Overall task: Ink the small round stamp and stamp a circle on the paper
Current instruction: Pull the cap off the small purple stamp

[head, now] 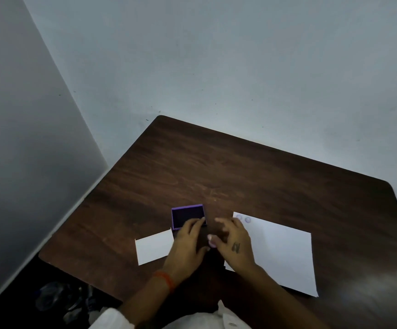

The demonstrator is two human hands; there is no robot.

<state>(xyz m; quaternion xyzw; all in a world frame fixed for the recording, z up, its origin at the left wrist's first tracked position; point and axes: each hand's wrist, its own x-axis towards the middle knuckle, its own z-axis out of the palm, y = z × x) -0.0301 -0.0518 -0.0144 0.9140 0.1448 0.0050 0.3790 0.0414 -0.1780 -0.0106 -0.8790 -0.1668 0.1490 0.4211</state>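
A small purple ink pad sits open on the dark wooden table, its dark pad showing. My left hand reaches from below, and its fingers lie over the pad's near right corner. My right hand hovers just right of the pad, fingers curled and blurred, partly over the left edge of a white paper. Two faint purple circle prints mark the paper's far left corner. I cannot make out the small round stamp; the gap between my hands is dark and unclear.
A small white card lies left of my left hand, near the table's front edge. Pale walls close in behind and to the left. Dark clutter sits on the floor below the table's left corner.
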